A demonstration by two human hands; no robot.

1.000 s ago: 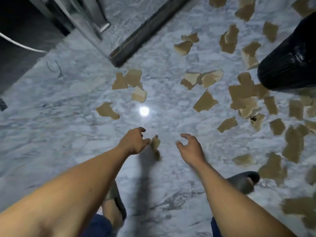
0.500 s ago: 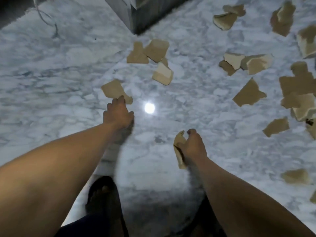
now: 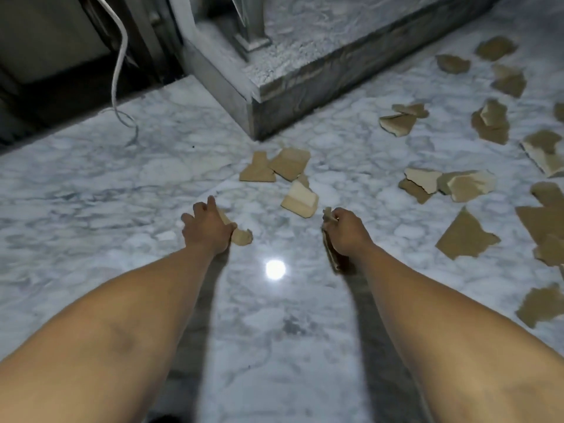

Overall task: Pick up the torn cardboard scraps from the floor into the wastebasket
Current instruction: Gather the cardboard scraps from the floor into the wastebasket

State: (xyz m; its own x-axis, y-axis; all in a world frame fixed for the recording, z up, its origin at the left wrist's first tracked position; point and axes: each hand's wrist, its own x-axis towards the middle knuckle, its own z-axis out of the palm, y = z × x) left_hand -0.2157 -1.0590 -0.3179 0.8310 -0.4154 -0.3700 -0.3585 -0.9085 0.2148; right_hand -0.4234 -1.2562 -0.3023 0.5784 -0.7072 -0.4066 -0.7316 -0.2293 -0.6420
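Note:
Several torn brown cardboard scraps lie scattered on the marble floor (image 3: pixel 91 184), most of them to the right. My left hand (image 3: pixel 207 227) lies on top of one floor scrap (image 3: pixel 242 236), fingers spread over it and its right end sticking out. My right hand (image 3: pixel 346 232) grips a folded cardboard scrap (image 3: pixel 328 215) that juts above and below the fist. A thick pale scrap (image 3: pixel 300 201) lies between and just beyond my hands, with a cluster of scraps (image 3: pixel 274 167) behind it. The wastebasket is out of view.
A raised marble step (image 3: pixel 305 87) with a corner juts toward the middle of the floor. A white cable (image 3: pixel 120 71) hangs down at the back left beside a dark doorway. A bright light reflection (image 3: pixel 275 269) shines on the floor between my arms.
The view has tilted up and forward. My left hand has come down on the scrap it was reaching for. My right hand took the scrap passed from my left and has carried it forward.

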